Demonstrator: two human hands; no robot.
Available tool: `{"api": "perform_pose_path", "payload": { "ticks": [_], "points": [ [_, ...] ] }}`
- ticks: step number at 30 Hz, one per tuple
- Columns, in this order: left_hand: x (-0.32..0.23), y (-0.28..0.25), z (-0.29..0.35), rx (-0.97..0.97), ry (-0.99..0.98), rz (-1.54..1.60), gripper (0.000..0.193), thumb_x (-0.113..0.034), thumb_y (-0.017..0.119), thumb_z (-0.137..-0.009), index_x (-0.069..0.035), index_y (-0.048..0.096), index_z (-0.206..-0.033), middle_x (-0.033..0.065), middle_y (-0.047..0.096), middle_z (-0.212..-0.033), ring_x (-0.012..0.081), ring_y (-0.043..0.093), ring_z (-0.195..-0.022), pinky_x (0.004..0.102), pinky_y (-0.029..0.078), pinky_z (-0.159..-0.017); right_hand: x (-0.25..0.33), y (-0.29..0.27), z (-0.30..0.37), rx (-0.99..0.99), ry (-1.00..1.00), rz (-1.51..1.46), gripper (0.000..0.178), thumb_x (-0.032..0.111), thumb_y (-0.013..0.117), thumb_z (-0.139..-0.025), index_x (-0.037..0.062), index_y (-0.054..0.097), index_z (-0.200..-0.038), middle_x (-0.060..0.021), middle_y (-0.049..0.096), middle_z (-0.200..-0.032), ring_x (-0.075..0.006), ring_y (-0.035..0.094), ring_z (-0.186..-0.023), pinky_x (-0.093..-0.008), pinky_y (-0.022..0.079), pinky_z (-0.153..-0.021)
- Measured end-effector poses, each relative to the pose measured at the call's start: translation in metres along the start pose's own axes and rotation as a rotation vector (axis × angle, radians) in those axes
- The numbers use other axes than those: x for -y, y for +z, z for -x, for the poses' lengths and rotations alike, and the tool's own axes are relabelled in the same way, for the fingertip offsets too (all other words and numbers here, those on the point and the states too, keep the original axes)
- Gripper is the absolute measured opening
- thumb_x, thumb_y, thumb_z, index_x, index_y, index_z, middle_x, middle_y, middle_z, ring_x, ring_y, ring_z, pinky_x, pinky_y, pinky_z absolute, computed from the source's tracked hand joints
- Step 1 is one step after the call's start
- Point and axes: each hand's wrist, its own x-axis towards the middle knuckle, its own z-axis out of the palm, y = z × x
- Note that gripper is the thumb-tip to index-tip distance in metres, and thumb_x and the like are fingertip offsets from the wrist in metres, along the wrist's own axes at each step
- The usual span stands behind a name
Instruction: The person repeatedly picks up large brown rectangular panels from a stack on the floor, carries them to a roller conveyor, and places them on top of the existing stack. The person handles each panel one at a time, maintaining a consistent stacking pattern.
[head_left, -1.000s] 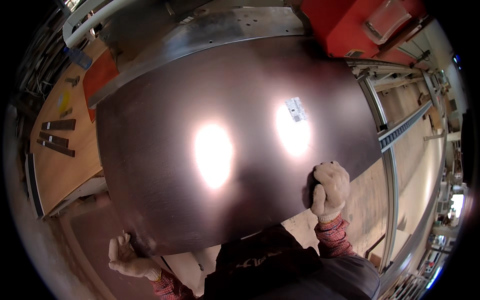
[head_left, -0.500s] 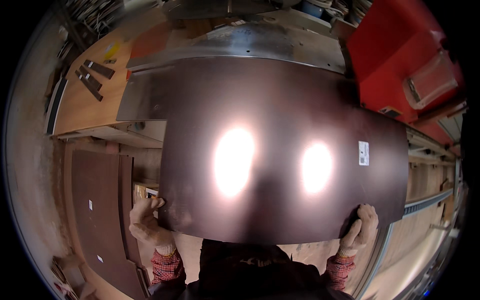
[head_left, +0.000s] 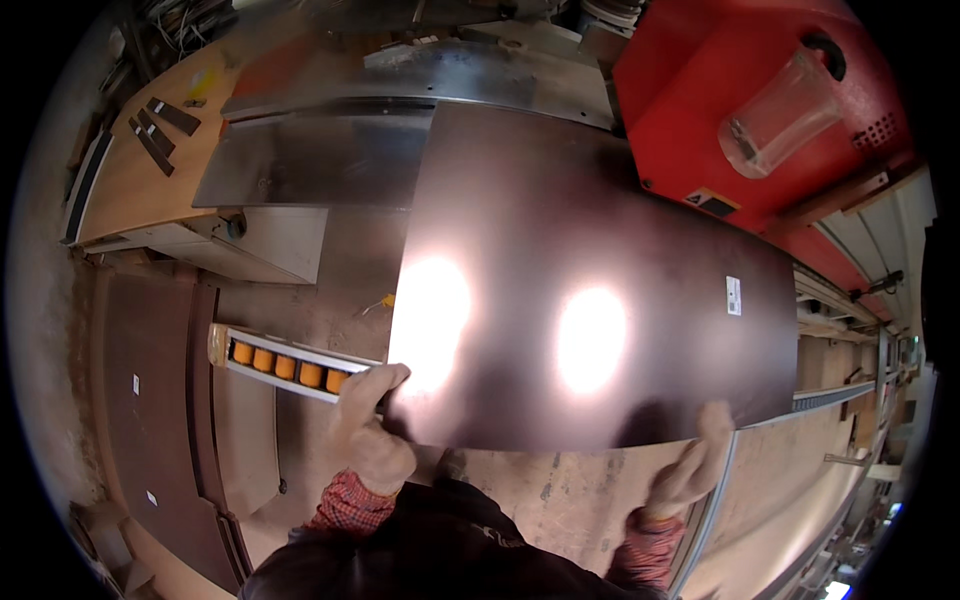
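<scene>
A wide, glossy dark brown panel (head_left: 520,250) lies flat before me, with two bright lamp reflections and a white label (head_left: 734,296) near its right end. Its far part rests over a grey steel machine table (head_left: 310,160). My left hand (head_left: 372,430), in a pale work glove, is closed on the near left corner, thumb and fingers at the edge. Along the near edge toward the right, my right hand (head_left: 690,465), gloved too and slightly blurred, grips the panel with its fingertips over the top. The undersides of both grips are hidden.
A bar with orange rollers (head_left: 300,368) sticks out left of the panel. A red machine housing (head_left: 760,70) with a clear plastic hood (head_left: 785,115) stands far right. Brown panels (head_left: 145,400) stand at left. Dark strips (head_left: 150,145) lie on a wooden table (head_left: 120,205). A metal rail (head_left: 705,520) runs at right.
The panel has shifted right relative to the steel table, toward the red machine, with both hands on it. The roller bar and more of the steel table have come into sight on the left.
</scene>
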Motion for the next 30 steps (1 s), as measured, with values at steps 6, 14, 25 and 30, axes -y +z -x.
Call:
{"api": "perform_pose_path", "payload": {
  "ticks": [6,14,25,30],
  "points": [
    [-0.010,0.053,0.014,0.094,0.129,0.179,0.074,-0.055,0.030,-0.112,0.010,0.061,-0.128,0.0231,0.067,-0.120,0.0331,0.067,-0.103,0.0428,0.054,-0.094,0.138,0.082,-0.007,0.184,-0.159,-0.603,0.026,0.015,0.062,-0.076,0.0002,0.068,-0.096,-0.0168,0.068,-0.090,-0.0397,0.066,-0.080,-0.0483,0.055,-0.074],
    [-0.062,0.115,0.035,0.136,0.282,0.537,0.052,-0.037,0.054,-0.106,0.004,0.055,-0.139,0.0265,0.059,-0.133,0.0467,0.056,-0.125,0.0578,0.041,-0.113,0.082,0.072,0.002,0.013,0.046,-0.035,0.013,0.009,0.059,-0.089,0.0012,0.068,-0.094,-0.0160,0.067,-0.084,-0.0381,0.065,-0.073,-0.0467,0.051,-0.066],
    [-0.053,-0.010,0.090,0.383,0.375,0.225,0.052,-0.034,0.063,-0.101,0.004,0.056,-0.136,0.0250,0.061,-0.129,0.0424,0.061,-0.122,0.0500,0.049,-0.109,-0.075,0.029,0.019,0.001,0.601,-0.416,0.028,0.024,0.055,-0.111,0.0003,0.070,-0.118,-0.0117,0.073,-0.104,-0.0191,0.067,-0.085,-0.0324,0.057,-0.076],
    [0.006,-0.112,0.138,0.186,-0.016,0.001,0.052,-0.022,0.071,-0.092,0.000,0.057,-0.138,0.0232,0.057,-0.141,0.0420,0.056,-0.130,0.0506,0.044,-0.111,-0.136,0.007,0.002,-0.008,0.304,0.264,0.046,0.039,0.058,-0.109,0.0019,0.069,-0.133,-0.0190,0.072,-0.132,-0.0301,0.069,-0.117,-0.0340,0.053,-0.103]
  ]
}}
